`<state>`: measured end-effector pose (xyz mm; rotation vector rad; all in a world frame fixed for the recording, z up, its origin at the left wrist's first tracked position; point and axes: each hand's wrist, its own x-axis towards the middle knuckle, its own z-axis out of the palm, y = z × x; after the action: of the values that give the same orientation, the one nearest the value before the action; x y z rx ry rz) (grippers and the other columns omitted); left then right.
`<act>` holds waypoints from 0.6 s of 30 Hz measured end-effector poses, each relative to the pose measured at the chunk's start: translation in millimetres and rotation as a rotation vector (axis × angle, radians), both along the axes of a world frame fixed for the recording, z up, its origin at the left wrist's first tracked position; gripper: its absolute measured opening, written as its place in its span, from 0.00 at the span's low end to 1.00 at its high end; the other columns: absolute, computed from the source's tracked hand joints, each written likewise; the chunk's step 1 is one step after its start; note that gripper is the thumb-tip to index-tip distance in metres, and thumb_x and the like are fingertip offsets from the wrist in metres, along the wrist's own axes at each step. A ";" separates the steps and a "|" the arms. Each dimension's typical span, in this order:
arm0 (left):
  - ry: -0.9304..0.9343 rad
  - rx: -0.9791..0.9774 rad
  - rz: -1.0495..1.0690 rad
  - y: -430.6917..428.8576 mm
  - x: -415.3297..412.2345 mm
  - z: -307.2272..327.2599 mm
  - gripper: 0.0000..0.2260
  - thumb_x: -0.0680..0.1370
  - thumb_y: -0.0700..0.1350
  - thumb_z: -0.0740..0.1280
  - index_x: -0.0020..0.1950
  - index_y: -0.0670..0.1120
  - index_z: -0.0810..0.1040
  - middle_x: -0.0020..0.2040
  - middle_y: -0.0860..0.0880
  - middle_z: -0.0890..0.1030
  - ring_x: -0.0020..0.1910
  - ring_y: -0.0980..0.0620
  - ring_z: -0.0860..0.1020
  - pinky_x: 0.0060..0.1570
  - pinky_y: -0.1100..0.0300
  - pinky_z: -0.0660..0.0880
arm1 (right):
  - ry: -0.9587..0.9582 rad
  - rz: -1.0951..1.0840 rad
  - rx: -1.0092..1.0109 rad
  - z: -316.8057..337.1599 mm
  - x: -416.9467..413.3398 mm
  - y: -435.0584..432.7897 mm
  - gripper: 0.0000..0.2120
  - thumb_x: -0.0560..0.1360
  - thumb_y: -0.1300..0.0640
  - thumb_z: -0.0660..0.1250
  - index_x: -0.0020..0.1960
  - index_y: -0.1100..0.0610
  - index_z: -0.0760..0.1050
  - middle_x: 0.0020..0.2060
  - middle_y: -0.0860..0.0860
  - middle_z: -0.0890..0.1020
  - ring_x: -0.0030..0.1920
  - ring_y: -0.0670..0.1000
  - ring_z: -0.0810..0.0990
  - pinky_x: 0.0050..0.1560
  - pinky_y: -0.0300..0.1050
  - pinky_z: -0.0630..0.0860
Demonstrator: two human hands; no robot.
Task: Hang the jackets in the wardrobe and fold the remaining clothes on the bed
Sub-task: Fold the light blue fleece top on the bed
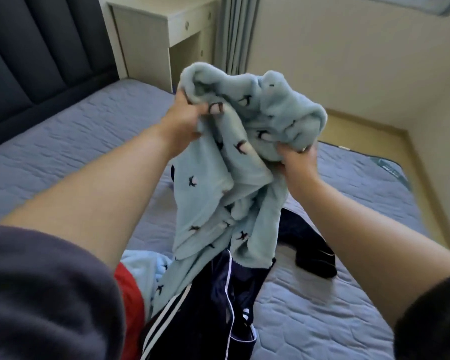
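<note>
You are holding one pale blue fleece garment (218, 193) above the bed (63, 152), your left hand (185, 118) and right hand (296, 162) each gripping a bunched edge, probably to shake it open for folding. Beneath are lying one navy striped jacket (213, 297), one dark garment (312, 255) and one more pale blue piece (151, 271).

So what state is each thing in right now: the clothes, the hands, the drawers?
Light blue fleece garment: lifted above the bed, bunched, unfolded, lower end hanging.
Left hand: gripping the fleece's upper left edge.
Right hand: gripping its right side.
Navy striped jacket: crumpled on the bed, not hung.
Black garment: lying unfolded on the bed.
Desk drawers: closed.
</note>
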<state>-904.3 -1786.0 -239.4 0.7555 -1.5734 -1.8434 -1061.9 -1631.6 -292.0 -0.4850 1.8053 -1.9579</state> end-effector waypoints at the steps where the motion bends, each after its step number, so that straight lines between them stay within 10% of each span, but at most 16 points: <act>1: -0.129 -0.035 -0.014 0.6 5.8 -10.0 0.26 0.79 0.44 0.65 0.74 0.52 0.58 0.66 0.54 0.72 0.58 0.53 0.73 0.42 0.58 0.74 | 0.020 0.046 0.099 -5.8 -2.6 4.7 0.33 0.71 0.62 0.72 0.72 0.50 0.61 0.62 0.52 0.76 0.60 0.54 0.77 0.59 0.57 0.77; 5: -0.728 -0.203 -0.036 20.7 60.9 -113.6 0.14 0.78 0.42 0.66 0.63 0.43 0.71 0.55 0.49 0.74 0.52 0.51 0.71 0.30 0.67 0.72 | 0.082 0.332 0.597 -72.6 20.4 34.3 0.45 0.72 0.60 0.71 0.78 0.44 0.45 0.75 0.49 0.60 0.69 0.55 0.68 0.54 0.49 0.74; 9: -1.218 -0.170 -0.277 65.6 156.0 -239.8 0.12 0.77 0.46 0.67 0.58 0.44 0.75 0.61 0.42 0.78 0.56 0.47 0.76 0.55 0.57 0.71 | 0.194 0.653 0.906 -160.6 92.8 62.7 0.41 0.74 0.59 0.67 0.78 0.46 0.47 0.66 0.54 0.72 0.55 0.53 0.78 0.46 0.45 0.76; 14: -1.335 -0.273 -0.370 110.0 233.7 -327.4 0.17 0.77 0.40 0.61 0.66 0.47 0.73 0.66 0.46 0.76 0.64 0.47 0.73 0.61 0.61 0.68 | 0.960 1.174 1.003 -246.8 194.3 52.4 0.43 0.72 0.55 0.68 0.77 0.44 0.45 0.78 0.48 0.43 0.77 0.56 0.41 0.72 0.67 0.48; 18: -1.294 -0.353 -0.245 120.6 261.4 -362.8 0.25 0.74 0.34 0.54 0.69 0.53 0.66 0.66 0.48 0.75 0.62 0.45 0.75 0.59 0.54 0.71 | 1.434 1.442 1.002 -285.6 253.2 33.6 0.34 0.73 0.56 0.67 0.75 0.45 0.56 0.76 0.55 0.54 0.75 0.61 0.50 0.68 0.75 0.47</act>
<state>-642.9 -1665.4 -602.1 1.8179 -2.7356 -1.0680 -808.7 -1598.1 -577.6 -2.1514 1.6288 0.5221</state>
